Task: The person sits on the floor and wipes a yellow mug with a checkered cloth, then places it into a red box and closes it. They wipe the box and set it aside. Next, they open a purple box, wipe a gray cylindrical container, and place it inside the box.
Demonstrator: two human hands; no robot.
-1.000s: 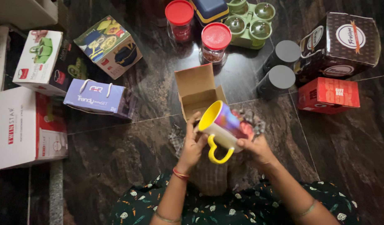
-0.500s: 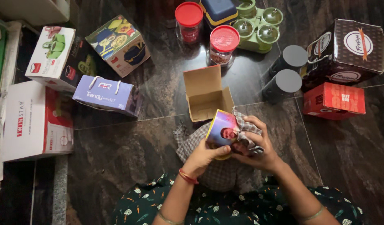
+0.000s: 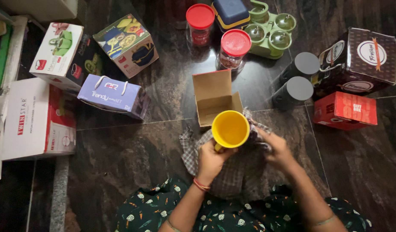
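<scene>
Left hand (image 3: 213, 160) closed around the handle of a mug (image 3: 230, 129); fingers wrapped tight, thumb side up; mug held upright with its yellow inside facing the camera, mouth open and round; the handle itself mostly hidden in the fist, only a short yellow piece showing. Mug sits above a checked cloth (image 3: 232, 172) spread over the lap and the floor (image 3: 133, 154); mug rim overlaps the near edge of an open carton (image 3: 215, 101).

Right hand (image 3: 277, 150) just beside the mug, on its right side; fingers curled down onto a bunched part of the cloth; whether they pinch it shut cannot be told, the fingertips being blurred.

Carton: small, brown, flap raised toward the far side, standing on the dark stone floor just beyond the mug.

Around: two jars with red lids (image 3: 235, 47) beyond the carton, one further off than the other; a blue-lidded container (image 3: 230, 13) beside a green rack (image 3: 271, 30) holding small lidded pots; two grey cylinders (image 3: 299, 88) to the right, close together; a red box (image 3: 346, 110) and a larger dark box (image 3: 363, 60) right of those; to the left a lilac box with cord handles (image 3: 112, 96), several printed boxes (image 3: 127, 43), a big white and red box (image 3: 37, 118).
</scene>
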